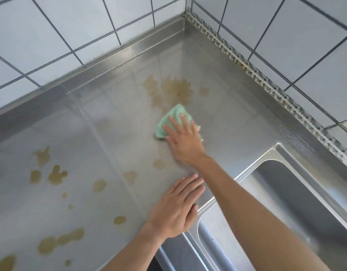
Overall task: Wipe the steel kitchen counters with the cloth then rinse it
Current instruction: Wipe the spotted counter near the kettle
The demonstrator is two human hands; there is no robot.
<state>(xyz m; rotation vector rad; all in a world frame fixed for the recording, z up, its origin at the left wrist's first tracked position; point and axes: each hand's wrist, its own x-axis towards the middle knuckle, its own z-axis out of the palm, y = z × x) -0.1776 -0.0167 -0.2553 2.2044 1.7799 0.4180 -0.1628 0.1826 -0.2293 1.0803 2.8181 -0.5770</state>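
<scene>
Right hand [183,137] flat, fingers straight, pressing green cloth [169,119] onto steel desk [114,122] at frame centre, just below large brown stain [172,90]. Left hand [178,208] released, palm flat on desk beside sink [286,194] corner, lower centre. More brown spots [57,175] lower left. Tiled wall [71,32] upper frame.

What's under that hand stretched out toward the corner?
A folded green cloth, pressed flat on the steel counter by the right hand. Whatever lies beneath the cloth is hidden.
</scene>
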